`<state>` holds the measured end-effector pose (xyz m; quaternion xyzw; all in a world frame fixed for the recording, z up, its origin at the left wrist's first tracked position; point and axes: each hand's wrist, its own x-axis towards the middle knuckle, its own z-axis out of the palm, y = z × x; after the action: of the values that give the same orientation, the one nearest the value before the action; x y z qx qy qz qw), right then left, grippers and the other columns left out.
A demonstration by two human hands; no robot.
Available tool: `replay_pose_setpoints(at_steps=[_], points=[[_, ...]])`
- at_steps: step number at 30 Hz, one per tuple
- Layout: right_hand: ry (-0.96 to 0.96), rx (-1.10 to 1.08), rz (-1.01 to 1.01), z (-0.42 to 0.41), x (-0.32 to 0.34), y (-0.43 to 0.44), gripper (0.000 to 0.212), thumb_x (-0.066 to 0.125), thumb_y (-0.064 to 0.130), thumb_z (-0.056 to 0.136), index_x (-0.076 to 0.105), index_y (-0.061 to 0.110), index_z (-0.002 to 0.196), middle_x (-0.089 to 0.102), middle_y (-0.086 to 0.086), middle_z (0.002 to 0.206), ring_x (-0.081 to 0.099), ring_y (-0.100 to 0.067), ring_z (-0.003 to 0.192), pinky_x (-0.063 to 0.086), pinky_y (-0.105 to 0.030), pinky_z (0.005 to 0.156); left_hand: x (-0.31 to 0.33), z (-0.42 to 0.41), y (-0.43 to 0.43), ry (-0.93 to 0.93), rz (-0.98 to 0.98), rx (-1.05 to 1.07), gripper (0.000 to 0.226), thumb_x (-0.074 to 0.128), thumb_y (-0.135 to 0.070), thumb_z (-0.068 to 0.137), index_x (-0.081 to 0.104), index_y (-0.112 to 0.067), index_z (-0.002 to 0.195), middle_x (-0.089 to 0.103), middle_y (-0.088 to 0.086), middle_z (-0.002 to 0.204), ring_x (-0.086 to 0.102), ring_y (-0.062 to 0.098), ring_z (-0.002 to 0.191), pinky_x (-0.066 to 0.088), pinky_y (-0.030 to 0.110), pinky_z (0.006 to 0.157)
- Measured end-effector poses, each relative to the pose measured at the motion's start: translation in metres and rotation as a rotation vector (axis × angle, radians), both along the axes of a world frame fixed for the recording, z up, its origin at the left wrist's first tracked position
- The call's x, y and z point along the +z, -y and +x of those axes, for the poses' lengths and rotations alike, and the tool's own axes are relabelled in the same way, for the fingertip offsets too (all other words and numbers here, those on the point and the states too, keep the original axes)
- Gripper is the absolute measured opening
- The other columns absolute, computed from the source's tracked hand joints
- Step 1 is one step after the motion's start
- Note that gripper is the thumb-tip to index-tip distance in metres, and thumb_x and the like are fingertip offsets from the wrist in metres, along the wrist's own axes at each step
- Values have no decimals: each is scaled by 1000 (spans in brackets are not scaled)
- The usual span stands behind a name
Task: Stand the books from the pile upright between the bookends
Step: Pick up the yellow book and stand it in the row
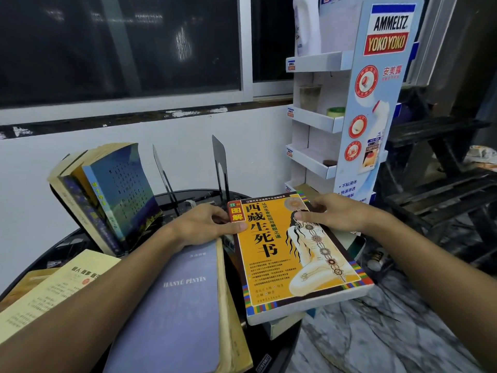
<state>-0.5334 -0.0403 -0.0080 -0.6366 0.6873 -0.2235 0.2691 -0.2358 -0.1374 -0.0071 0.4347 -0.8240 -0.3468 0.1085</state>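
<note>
— Which book have you got?

— The orange book [298, 254], and I have it in both hands. My left hand [207, 224] pinches its far left corner, thumb on the cover. My right hand [338, 214] grips the far right edge, thumb on top as well.

— Where is it?

— It lies flat and cover up at the right side of the black round table [67, 243]. There's a pale-edged book [285, 328] under its near end. I cannot tell whether it rests on that one or is just clear of it.

— And the bookends?

— Both are black and upright, just beyond my left hand. The left bookend [161, 170] and the right bookend [222, 162] stand apart from each other. To the left of them, the leaning books [113, 195] tilt over leftward.

— What else is on the table?

— A grey-blue book [174, 305] lies under my left forearm, just beside the orange one. A yellow booklet [51, 289] lies further left. Off to the right, against the wall, stands a cardboard display stand [376, 103].
</note>
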Motion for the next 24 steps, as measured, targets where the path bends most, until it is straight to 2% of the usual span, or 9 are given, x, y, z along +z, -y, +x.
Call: replay_pose_setpoints(at_steps=[4, 8, 11, 13, 15, 18, 21, 24], points=[[82, -33, -66, 6, 6, -6, 29, 70, 46, 88, 67, 21, 101, 78, 8, 90, 73, -8, 85, 54, -29, 83, 1, 2, -2, -64, 0, -2, 54, 73, -65, 69, 74, -26, 106, 75, -14, 103, 67, -1, 100, 48, 23, 91], [115, -55, -149, 10, 20, -12, 26, 75, 41, 85, 63, 23, 98, 76, 7, 90, 72, -10, 87, 52, -21, 70, 7, 3, -6, -202, 15, 7, 47, 78, -56, 70, 72, -27, 106, 76, -15, 104, 68, 0, 103, 49, 29, 99], [157, -72, -203, 11, 34, -16, 33, 79, 43, 79, 64, 23, 100, 77, 1, 96, 73, -18, 93, 58, -39, 87, 18, 5, -13, -291, 5, 21, 44, 79, -49, 73, 70, -27, 110, 76, -14, 104, 70, 0, 100, 51, 30, 97], [168, -79, -245, 13, 43, -20, 46, 80, 50, 69, 63, 22, 101, 77, -1, 97, 74, -19, 92, 57, -48, 90, 25, 6, -18, -373, 42, 27, 49, 79, -42, 76, 65, -22, 119, 77, -5, 105, 72, 8, 102, 55, 35, 95], [182, -99, -296, 17, 51, -24, 52, 80, 52, 64, 62, 21, 101, 77, -1, 96, 74, -18, 90, 57, -49, 89, 32, 6, -24, -465, 97, 23, 51, 77, -27, 82, 56, -15, 127, 78, 5, 102, 74, 17, 100, 60, 40, 90], [206, -117, -384, 21, 61, -28, 53, 83, 45, 68, 61, 21, 110, 76, 0, 100, 75, -15, 88, 58, -49, 89, 44, 6, -32, -590, 79, 50, 54, 76, -15, 85, 53, -13, 133, 77, 10, 103, 76, 23, 95, 63, 41, 82], [226, -138, -468, 26, 69, -30, 65, 83, 48, 63, 58, 21, 117, 76, -6, 97, 75, -19, 83, 59, -54, 82, 58, 9, -36, -640, -39, 73, 61, 80, -18, 81, 54, -20, 136, 75, 9, 108, 77, 23, 92, 63, 41, 80], [248, -146, -560, 28, 73, -31, 66, 83, 48, 62, 56, 24, 116, 76, -3, 95, 75, -22, 82, 61, -53, 76, 70, 10, -40, -657, -162, 83, 67, 82, -20, 80, 53, -24, 140, 75, 3, 107, 77, 21, 88, 62, 40, 80]])
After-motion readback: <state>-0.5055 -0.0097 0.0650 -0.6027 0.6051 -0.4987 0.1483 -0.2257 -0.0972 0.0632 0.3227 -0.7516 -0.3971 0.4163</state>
